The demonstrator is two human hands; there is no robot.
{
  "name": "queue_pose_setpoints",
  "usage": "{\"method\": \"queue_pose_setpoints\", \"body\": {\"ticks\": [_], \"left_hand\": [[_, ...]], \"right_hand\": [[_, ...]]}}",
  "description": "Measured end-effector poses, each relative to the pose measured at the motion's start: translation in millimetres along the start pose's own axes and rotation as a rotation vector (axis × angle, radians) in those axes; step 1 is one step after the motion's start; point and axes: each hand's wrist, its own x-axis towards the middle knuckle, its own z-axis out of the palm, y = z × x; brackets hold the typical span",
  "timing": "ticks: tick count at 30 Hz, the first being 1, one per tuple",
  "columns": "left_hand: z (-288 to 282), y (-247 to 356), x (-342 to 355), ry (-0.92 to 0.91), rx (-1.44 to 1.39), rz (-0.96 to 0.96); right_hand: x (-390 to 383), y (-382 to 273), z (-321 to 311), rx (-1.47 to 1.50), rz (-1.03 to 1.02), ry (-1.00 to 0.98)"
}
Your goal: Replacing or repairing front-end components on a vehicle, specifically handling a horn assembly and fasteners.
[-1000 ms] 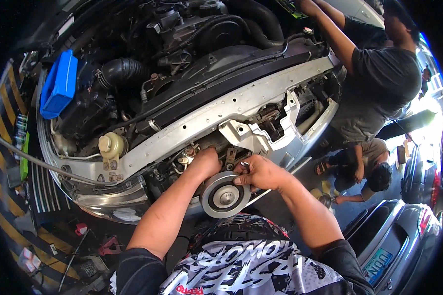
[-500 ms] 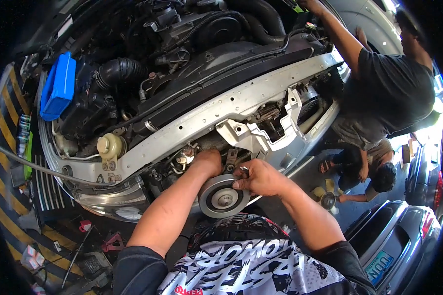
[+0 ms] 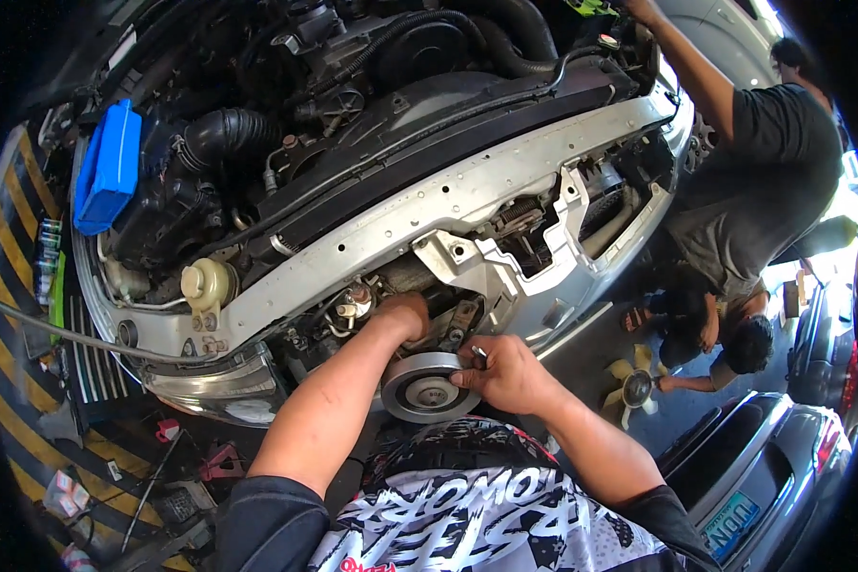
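I look down into the open front of a car with its bumper and grille off. My left hand [image 3: 405,315] reaches in behind a round grey pulley [image 3: 424,389], its fingers hidden among the engine parts below the silver front crossmember [image 3: 467,195]. My right hand [image 3: 505,374] is closed on a small metal tool [image 3: 480,355] at the pulley's upper right edge, fingertips touching the pulley rim. What my left hand grips is out of sight.
A blue battery cover [image 3: 108,167] and a cream fluid reservoir [image 3: 207,283] sit at the left of the engine bay. A person in a dark shirt [image 3: 763,162] leans over the car's right side. Another person [image 3: 734,338] crouches on the floor by a loose fan [image 3: 634,381]. A grey car [image 3: 772,477] stands at lower right.
The view has drawn closer to the engine. My right hand has shifted slightly on the tool at the pulley's edge. My left hand stays behind the pulley.
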Motion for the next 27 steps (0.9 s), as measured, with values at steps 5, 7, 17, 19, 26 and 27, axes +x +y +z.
{"method": "queue_pose_setpoints", "body": {"ticks": [5, 7, 17, 19, 26, 27], "left_hand": [[-3.0, -5.9, 18.0, -0.008, -0.127, 0.004], [-9.0, -2.4, 13.5, 0.006, -0.293, -0.069], [-21.0, 6.0, -7.0, -0.03, -0.187, -0.009], [-21.2, 9.0, -12.4, 0.137, -0.057, 0.005], [-20.6, 9.9, 2.8, -0.033, 0.041, 0.044], [-17.2, 7.1, 6.7, -0.064, 0.065, 0.047]], "right_hand": [[-13.0, 5.5, 13.5, -0.01, -0.019, 0.042], [-18.3, 3.4, 14.0, -0.039, 0.01, 0.033], [-26.1, 13.2, 17.1, -0.037, -0.041, 0.05], [-26.5, 12.5, 18.0, -0.041, -0.078, 0.056], [-39.4, 7.7, 25.0, -0.057, -0.158, 0.099], [-40.2, 6.6, 24.9, -0.055, -0.158, 0.101]]}}
